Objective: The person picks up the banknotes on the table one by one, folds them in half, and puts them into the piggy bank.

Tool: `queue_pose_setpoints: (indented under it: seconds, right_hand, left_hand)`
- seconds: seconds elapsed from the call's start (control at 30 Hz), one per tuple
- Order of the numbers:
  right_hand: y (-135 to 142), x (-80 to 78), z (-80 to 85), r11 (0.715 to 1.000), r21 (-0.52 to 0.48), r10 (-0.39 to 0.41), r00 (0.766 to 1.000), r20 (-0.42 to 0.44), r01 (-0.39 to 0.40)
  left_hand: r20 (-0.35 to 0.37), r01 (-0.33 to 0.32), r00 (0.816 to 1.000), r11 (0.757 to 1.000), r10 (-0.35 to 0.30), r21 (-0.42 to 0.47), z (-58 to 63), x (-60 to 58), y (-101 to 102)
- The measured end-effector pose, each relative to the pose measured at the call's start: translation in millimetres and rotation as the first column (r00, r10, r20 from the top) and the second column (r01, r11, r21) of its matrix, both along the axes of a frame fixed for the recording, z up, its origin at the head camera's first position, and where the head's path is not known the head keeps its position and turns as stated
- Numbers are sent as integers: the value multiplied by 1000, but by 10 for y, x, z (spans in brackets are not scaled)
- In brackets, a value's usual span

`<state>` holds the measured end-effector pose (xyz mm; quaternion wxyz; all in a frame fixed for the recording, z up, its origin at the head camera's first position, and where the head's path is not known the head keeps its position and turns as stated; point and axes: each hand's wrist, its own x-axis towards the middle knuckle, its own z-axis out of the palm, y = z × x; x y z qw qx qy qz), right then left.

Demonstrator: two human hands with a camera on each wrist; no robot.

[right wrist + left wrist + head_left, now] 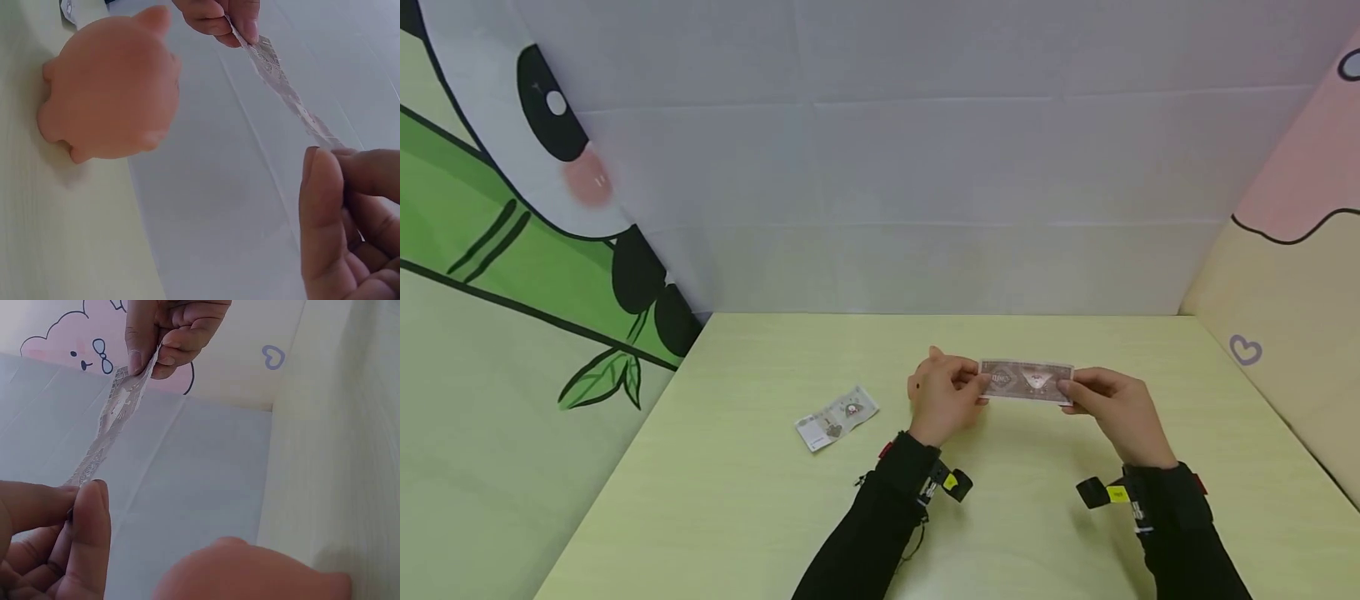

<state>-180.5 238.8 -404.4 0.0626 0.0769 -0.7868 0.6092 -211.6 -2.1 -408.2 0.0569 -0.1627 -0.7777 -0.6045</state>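
Black sleeves (872, 525) in front, a paper note (1021, 381) held out beyond them

The sleeves come in on the near side of the note, each with a small wrist camera (957, 484) strapped at its cuff. Past the cuffs, the left hand (945, 398) pinches the note's left end between thumb and fingers; the right hand (1120, 412) pinches the right end the same way, its other fingers curled in.

The note itself spans the gap between the hands, raised above the table (722, 517). It should handle as very light and limp: the wrist views show it buckling lengthwise, so it would likely fold if pushed and could tear if pulled hard. The short ends look the best hold, thumb flat on one face, fingertips behind.

Left of the note, a second note (837, 418) lies on the table. Also to its left, a pink pig figure (109, 90) stands, largely hidden behind the left hand in the head view; it looks smooth and rounded. Well beyond the note rises a pale backdrop (925, 167).
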Motion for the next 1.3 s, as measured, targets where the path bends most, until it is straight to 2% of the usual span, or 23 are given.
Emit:
queue_pose_setpoints:
  seconds: [0.13,0.37,0.5,0.73,0.9,1.03,1.3]
  right_hand:
    - [-105,-15,25,1000,22,-2,1000,1,2]
    - [-301,-64,70,999,-4,33,999,7,-33]
    - [-396,-98,101,999,-22,45,999,-8,-45]
    - [-525,-129,126,996,-47,69,998,-15,-70]
    - [-645,-148,145,994,-66,86,996,-13,-87]
    - [-728,-158,150,991,-84,101,995,-20,-102]
    - [-795,-143,142,996,-69,54,998,-10,-55]
  left_hand:
    - [-84,-44,996,997,38,-64,38,20,-123]
    - [-62,-25,998,1000,25,5,112,65,-324]
    - [-61,-34,998,999,35,14,153,84,-414]
    - [-55,-35,998,999,36,35,129,90,-555]
    - [-39,-36,998,998,38,56,159,111,-652]
    - [-30,-52,998,998,54,41,188,125,-703]
    - [-38,-88,995,996,88,18,202,136,-756]
